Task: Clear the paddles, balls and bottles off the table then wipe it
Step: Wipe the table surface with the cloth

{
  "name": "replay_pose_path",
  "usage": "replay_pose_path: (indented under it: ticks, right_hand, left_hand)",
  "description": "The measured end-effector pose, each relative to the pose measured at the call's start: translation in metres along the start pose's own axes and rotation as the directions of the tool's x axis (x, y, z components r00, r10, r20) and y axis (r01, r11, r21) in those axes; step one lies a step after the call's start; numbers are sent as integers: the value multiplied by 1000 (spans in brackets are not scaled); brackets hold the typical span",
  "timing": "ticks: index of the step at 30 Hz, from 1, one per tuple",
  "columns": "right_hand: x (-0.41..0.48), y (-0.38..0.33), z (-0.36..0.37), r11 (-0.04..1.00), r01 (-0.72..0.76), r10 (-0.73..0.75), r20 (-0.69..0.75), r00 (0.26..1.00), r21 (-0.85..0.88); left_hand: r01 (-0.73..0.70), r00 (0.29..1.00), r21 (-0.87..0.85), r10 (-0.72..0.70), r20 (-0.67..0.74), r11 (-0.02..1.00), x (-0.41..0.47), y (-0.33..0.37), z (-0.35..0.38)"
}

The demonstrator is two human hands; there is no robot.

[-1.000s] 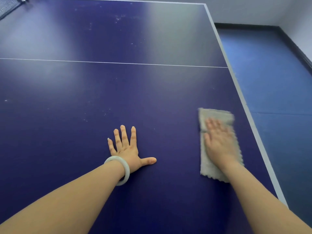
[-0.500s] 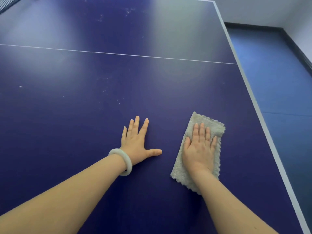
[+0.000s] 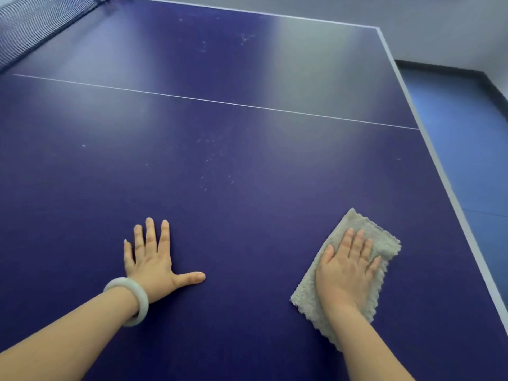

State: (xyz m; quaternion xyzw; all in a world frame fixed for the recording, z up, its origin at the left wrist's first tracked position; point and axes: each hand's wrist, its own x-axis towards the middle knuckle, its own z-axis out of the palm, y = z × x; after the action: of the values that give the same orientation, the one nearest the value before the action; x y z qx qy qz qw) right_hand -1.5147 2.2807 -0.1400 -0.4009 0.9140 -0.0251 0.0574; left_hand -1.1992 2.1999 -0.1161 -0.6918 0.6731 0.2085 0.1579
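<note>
Head view: my right hand point(image 3: 346, 273) flat on grey cloth point(image 3: 384, 240), fingers straight and close together, pressing it to ping-pong table point(image 3: 247, 204) near right edge. Cloth rectangular, nubby pile, scalloped hem. My left hand point(image 3: 152, 264) flat on glossy dark-blue top, fingers spread, thumb out sideways; smooth pale bangle point(image 3: 137, 301) on wrist. Whitish specks point(image 3: 214, 160) ahead, before thin white line point(image 3: 220, 101). Mesh net point(image 3: 33, 20) far left. Blue floor point(image 3: 461, 133) beyond edge.

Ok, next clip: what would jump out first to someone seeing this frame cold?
Two hands lie flat on the dark blue table: the right hand presses a grey cloth near the right edge, and the left hand, a pale bangle on its wrist, rests on bare surface to its left. Ahead of them, white specks dot the table.
</note>
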Motion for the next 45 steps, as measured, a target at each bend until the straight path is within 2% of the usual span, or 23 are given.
replay_pose_path:
  ticks: [2,4,6,7,9,10,12,14,17,20,22,23,25,28,31,33,36,38,41,43,45]
  right_hand:
    - [-12,-25,7,988,151,-151,2,989,21]
    - [-12,-35,11,927,373,-374,37,927,35]
    - [13,-23,10,873,488,-487,66,871,4]
    - [29,-11,7,893,449,-448,49,893,-10]
    - [54,22,-7,982,187,-187,11,982,-13]
    - [59,37,-15,998,57,-57,20,998,-8]
    - [50,51,-22,995,-101,101,46,994,5]
    - [28,38,-17,986,-165,165,22,986,8]
    - [8,-20,-4,996,-92,92,10,996,-14]
    - [6,-94,8,988,152,-153,53,987,15]
    - [15,-121,12,942,336,-336,67,939,6]
    - [27,-122,12,926,379,-378,73,923,0]
    - [50,-98,8,948,319,-319,79,944,8]
    - [60,-25,-6,998,39,-42,74,996,51]
    - [13,24,-11,990,-131,129,34,991,60]
    - [-36,16,-4,981,-188,187,25,982,46]
    - [-89,-42,8,997,-67,69,46,997,-30]
    - [-95,-90,21,994,100,-97,63,993,-48]
    - [-68,-145,27,946,323,-321,60,945,-28]
    - [-36,-154,27,936,350,-346,72,935,-44]
    - [-16,-138,18,977,210,-207,71,976,-26]
  left_hand:
    - [7,1000,6,-7,29,1000,-1,-1,-1]
    - [9,999,8,-9,50,1000,-1,1,-2]
    - [8,998,11,-9,65,1000,-1,2,-5]
    - [9,997,8,-10,73,1000,-1,2,-5]
    - [6,996,1,-7,85,1000,-2,2,-5]
    - [4,996,2,-4,88,1000,-2,1,-6]
    - [3,996,13,-4,93,1000,-1,0,-5]
    - [-1,995,10,0,98,1000,-1,0,-5]
    - [-5,995,4,4,103,1000,0,0,-5]
    - [3,994,21,-6,105,1000,-1,0,-6]
    - [6,995,32,-9,102,999,-1,1,-6]
    - [5,995,34,-8,104,999,-1,1,-7]
    - [-2,994,31,-1,106,1000,-1,1,-7]
    - [-17,995,19,15,97,1000,1,-1,-4]
    - [-30,996,12,29,88,999,1,-3,-1]
    - [-37,995,4,37,89,999,2,-3,-1]
    - [-49,995,-11,50,87,999,2,-4,-1]
    - [-58,994,-8,59,94,998,1,-6,-2]
    - [-71,993,-12,71,90,997,-1,-6,-3]
    - [-77,994,-18,79,79,997,-2,-6,-5]
    - [-89,993,-35,92,76,995,-3,-6,-5]
